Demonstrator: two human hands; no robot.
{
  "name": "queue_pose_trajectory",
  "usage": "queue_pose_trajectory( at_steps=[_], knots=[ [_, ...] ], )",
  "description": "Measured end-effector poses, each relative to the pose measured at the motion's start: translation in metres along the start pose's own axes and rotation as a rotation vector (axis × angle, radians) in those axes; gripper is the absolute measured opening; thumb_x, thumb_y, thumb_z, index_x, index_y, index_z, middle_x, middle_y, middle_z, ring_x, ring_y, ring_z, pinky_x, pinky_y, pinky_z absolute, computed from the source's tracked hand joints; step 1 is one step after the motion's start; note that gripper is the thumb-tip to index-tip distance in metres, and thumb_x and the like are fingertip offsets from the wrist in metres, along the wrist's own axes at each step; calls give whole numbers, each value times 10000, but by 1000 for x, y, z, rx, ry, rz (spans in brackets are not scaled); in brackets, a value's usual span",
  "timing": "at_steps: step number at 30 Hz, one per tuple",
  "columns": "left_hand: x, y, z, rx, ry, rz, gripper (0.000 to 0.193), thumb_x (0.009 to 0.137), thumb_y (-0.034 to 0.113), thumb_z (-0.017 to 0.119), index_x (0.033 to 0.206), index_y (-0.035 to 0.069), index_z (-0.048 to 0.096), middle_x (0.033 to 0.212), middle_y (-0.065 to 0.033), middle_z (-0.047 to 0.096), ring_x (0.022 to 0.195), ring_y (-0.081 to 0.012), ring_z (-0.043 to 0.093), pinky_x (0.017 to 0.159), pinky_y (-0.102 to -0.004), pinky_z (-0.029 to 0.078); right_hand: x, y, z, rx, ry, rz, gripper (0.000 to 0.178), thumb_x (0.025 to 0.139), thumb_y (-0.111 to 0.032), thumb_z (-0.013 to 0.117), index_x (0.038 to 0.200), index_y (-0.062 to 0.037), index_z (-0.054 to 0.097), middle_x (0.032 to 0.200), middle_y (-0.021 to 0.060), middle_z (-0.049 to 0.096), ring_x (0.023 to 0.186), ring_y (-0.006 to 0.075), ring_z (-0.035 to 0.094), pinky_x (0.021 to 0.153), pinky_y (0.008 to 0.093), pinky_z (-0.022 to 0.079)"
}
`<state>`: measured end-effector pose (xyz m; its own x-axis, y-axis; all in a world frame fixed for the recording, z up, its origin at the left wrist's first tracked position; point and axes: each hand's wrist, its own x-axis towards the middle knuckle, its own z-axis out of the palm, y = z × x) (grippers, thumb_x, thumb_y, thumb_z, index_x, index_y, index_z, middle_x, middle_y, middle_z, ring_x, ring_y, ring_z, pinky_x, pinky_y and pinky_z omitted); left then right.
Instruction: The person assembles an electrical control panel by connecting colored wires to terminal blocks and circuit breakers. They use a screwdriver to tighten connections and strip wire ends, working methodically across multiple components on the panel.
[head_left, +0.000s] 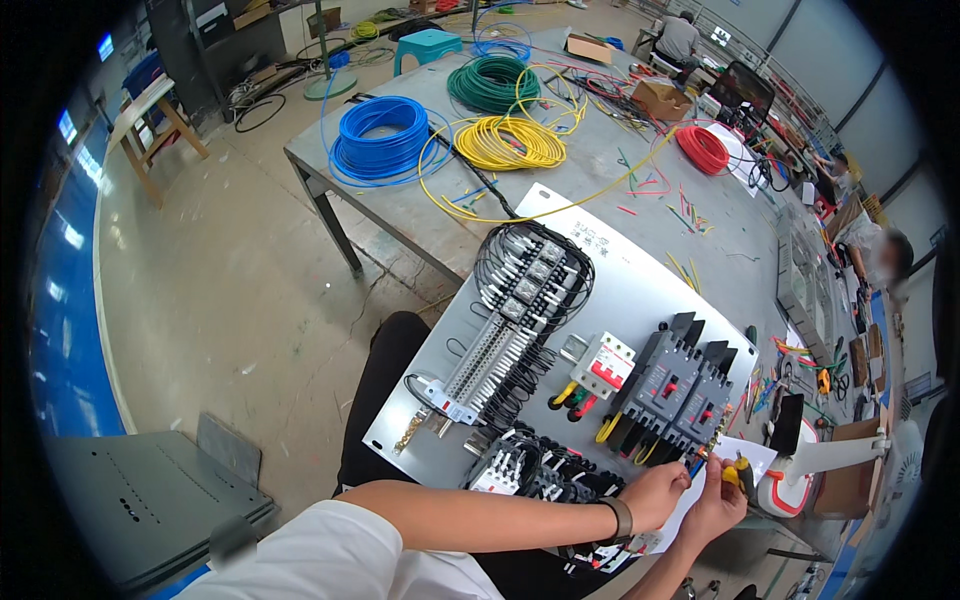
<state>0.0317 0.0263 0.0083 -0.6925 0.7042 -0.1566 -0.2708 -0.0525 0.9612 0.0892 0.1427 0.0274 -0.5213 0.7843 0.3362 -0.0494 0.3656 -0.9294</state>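
A metal mounting panel [610, 272] fitted with electrical parts lies tilted across my lap, against the table. My left hand [655, 497], a dark band on its wrist, is closed in a pinch at the panel's lower right; what it pinches is too small to make out. Beside it my right hand [716, 505] is closed on a yellow-and-dark hand tool [738, 472], its exact kind unclear. Just above both hands are two dark grey circuit breakers [668, 388]. A smaller white breaker [606, 366] with red switches sits to their left. Black wires surround the terminal strip [478, 368].
On the grey table [610, 150] lie blue [380, 135], green [494, 84], yellow [508, 143] and red [702, 149] wire coils, with loose wire offcuts. A white device with a red rim [787, 490] stands right of my hands. Other people sit farther back.
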Motion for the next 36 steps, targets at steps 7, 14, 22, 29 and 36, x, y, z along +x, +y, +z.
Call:
queue_pose_trajectory(
  at_steps=[7, 14, 22, 29, 36],
  knots=[
    [0, 4, 5, 26, -29, -55, 241, 1048, 180, 524, 1052, -30, 643, 964, -222, 706, 940, -397, 693, 845, -460, 523, 10, -2, -13, -185, -203, -104, 148, 932, 34, 756, 1077, 50, 729, 1016, 104, 747, 992, 185, 721, 876, 319, 562],
    [-10, 1, 6, 165, 74, 115, 210, 1037, 130, 524, 1045, -34, 656, 1061, -214, 639, 1019, -396, 652, 906, -457, 509, 20, -13, -15, -172, -372, -121, 210, 936, 67, 724, 1144, 46, 704, 1039, 135, 765, 1009, 221, 738, 927, 344, 577],
    [-10, -4, 20, 133, 104, 149, 171, 1020, 91, 568, 1042, -39, 676, 1237, -230, 590, 1166, -401, 598, 1003, -439, 497, 9, 7, -3, 18, -172, -113, 272, 964, -209, 799, 1024, 13, 654, 1035, 153, 762, 956, 210, 714, 900, 336, 549],
    [-10, -2, 41, -10, 127, 36, 175, 1046, 89, 509, 1037, -61, 600, 1346, -278, 552, 1233, -442, 571, 1054, -452, 465, 8, 19, -10, -20, -208, -80, 114, 1048, -23, 620, 1094, 55, 690, 1087, 139, 748, 1037, 194, 693, 959, 337, 540],
    [2, -10, 64, -88, 304, 29, 210, 1082, 143, 471, 1090, -46, 563, 1172, -227, 607, 1096, -423, 620, 963, -464, 481, 15, 23, -14, -55, -381, -230, 262, 990, -94, 703, 1206, 51, 677, 1099, 122, 655, 1051, 213, 649, 948, 336, 512]
  ],
)
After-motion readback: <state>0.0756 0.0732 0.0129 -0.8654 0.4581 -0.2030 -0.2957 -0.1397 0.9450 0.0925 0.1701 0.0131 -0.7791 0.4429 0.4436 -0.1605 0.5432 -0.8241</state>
